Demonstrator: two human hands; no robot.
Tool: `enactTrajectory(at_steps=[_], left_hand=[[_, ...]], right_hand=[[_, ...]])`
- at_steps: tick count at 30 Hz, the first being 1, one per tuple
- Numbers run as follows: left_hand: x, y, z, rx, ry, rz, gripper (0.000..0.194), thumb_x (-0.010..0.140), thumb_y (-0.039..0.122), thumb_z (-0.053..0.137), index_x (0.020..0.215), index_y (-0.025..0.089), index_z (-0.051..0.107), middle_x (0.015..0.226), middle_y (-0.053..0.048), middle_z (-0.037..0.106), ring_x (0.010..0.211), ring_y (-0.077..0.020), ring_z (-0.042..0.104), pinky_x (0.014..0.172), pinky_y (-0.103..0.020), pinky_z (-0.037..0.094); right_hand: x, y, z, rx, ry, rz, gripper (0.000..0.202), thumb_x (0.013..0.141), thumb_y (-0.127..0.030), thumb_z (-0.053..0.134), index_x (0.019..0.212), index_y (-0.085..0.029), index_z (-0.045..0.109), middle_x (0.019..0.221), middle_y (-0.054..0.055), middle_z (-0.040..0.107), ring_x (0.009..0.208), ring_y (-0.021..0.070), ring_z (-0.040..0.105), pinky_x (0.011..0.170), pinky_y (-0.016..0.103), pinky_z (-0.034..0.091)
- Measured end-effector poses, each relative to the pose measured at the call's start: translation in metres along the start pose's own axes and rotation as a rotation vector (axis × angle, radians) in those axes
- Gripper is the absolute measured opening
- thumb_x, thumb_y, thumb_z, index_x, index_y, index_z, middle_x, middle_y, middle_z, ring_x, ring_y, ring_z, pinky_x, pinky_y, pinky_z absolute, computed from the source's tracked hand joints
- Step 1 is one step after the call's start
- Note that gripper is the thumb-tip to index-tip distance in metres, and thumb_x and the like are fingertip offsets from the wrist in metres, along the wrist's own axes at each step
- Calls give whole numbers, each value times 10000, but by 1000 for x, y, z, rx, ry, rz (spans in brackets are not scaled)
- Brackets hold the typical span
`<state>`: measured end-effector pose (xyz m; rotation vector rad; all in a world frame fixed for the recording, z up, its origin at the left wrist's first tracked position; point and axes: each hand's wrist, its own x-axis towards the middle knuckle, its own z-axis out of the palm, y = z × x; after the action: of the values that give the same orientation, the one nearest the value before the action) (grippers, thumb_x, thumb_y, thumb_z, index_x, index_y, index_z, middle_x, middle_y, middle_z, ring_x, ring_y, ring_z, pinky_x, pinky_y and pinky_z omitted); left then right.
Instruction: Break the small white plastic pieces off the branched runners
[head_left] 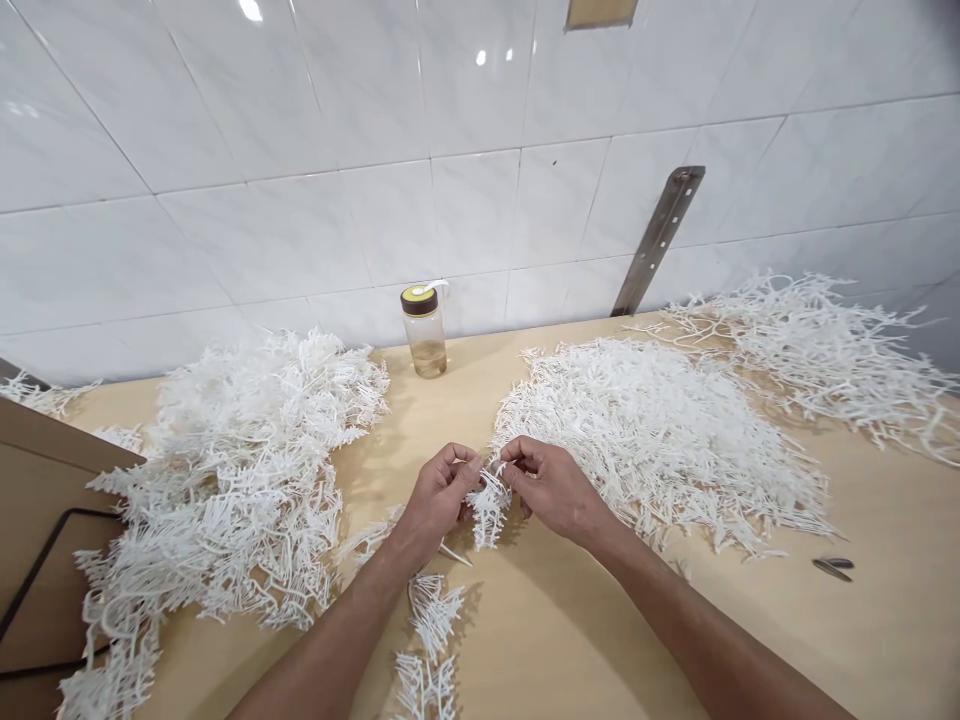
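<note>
At the middle of the table, a small white branching plastic sprig (489,515) hangs between my two hands. My left hand (442,492) pinches it from the left with thumb and index finger. From the right, my right hand (551,485) pinches its upper end; the exact grip is partly hidden by the fingers. More white sprigs (435,612) lie loose below my left wrist. Just beyond my right hand begins a wide pile of short white sprigs (660,440).
A tall heap of white branching pieces (255,480) covers the left side, beside a brown box (52,530). Longer white stems (825,350) lie at the far right. A lidded bottle (427,335) stands near the tiled wall. Small dark objects (834,568) rest at right on the table (885,640).
</note>
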<state>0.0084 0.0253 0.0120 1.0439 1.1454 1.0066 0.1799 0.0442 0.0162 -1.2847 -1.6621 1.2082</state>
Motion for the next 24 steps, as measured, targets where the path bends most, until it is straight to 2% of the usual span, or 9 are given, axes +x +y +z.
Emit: enactTrajectory(at_steps=[3, 5, 7, 10, 14, 20, 24], left_hand=[[-2, 1, -1, 82, -69, 77, 441, 788, 579, 654, 940, 174, 565, 689, 20, 563, 524, -79, 480, 484, -188, 371], [-3, -1, 0, 177, -94, 168, 423, 757, 506, 715, 970, 167, 580, 763, -15, 620, 657, -124, 572, 597, -220, 445], [-3, -3, 1, 290, -81, 231, 382, 718, 407, 760, 966, 166, 599, 824, -34, 653, 749, -157, 605, 662, -243, 468], [-3, -5, 2, 393, -25, 263, 264, 742, 319, 712, 947, 170, 639, 790, -21, 660, 704, -150, 591, 641, -245, 464], [-3, -6, 1, 379, -12, 263, 191, 809, 259, 597, 945, 161, 689, 719, -12, 635, 631, -130, 550, 601, -227, 431], [-1, -6, -1, 267, 0, 239, 179, 851, 313, 571, 842, 154, 653, 665, 5, 575, 597, -115, 505, 573, -216, 385], [2, -10, -4, 246, 22, 236, 257, 866, 395, 591, 783, 154, 626, 668, 3, 578, 600, -112, 502, 584, -217, 385]], right_hand=[[-1, -4, 0, -35, 35, 0, 113, 816, -290, 563, 786, -190, 606, 678, -16, 615, 552, 117, 540, 517, 239, 455], [-2, -7, 0, -55, 40, -18, 128, 817, -305, 571, 770, -192, 608, 688, -10, 628, 587, 129, 558, 541, 247, 461], [-2, -9, -1, -69, 42, -39, 159, 822, -333, 582, 759, -190, 614, 694, -3, 637, 628, 141, 577, 569, 255, 469], [-2, -9, -1, -55, 31, -47, 207, 828, -380, 605, 758, -186, 626, 712, 7, 649, 653, 147, 592, 581, 256, 480], [0, -4, -4, 43, -29, -5, 243, 841, -424, 610, 788, -187, 629, 704, -6, 627, 535, 113, 536, 482, 235, 470], [-1, -6, -8, 208, -136, 59, 243, 810, -413, 653, 821, -170, 647, 683, -24, 565, 503, 84, 483, 452, 217, 481], [-1, -7, -7, 210, -148, 82, 238, 808, -397, 644, 834, -161, 664, 642, -35, 533, 494, 85, 483, 452, 224, 489]])
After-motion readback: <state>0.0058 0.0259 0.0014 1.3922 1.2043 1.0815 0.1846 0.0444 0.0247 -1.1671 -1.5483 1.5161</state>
